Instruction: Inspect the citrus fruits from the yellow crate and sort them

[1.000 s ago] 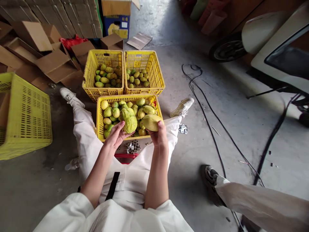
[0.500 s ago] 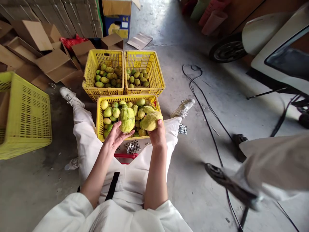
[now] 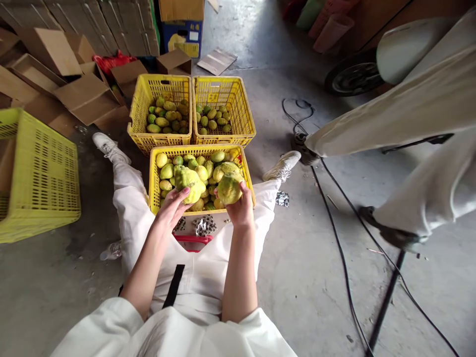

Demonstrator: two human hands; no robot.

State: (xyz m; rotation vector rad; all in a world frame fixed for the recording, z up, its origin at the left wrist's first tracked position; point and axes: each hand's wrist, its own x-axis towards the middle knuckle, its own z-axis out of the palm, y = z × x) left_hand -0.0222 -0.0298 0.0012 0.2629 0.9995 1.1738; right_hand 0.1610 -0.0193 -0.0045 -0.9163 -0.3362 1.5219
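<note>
Fruit (image 3: 167, 171) crowds the front crate (image 3: 153, 173) — less in the rear crates (image 3: 161, 140).

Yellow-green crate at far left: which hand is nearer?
Left. The left hand is to the right of the yellow-green crate; the right hand is farther right.

Soft, pale glare lies on the far middle of the floor (image 3: 245, 32), while the left side and the far right around the wheel (image 3: 353, 74) are dim. Another person's shoe (image 3: 403, 238) at right is blurred; wide-angle distortion stretches the crate (image 3: 48, 173) at the left edge.
</note>
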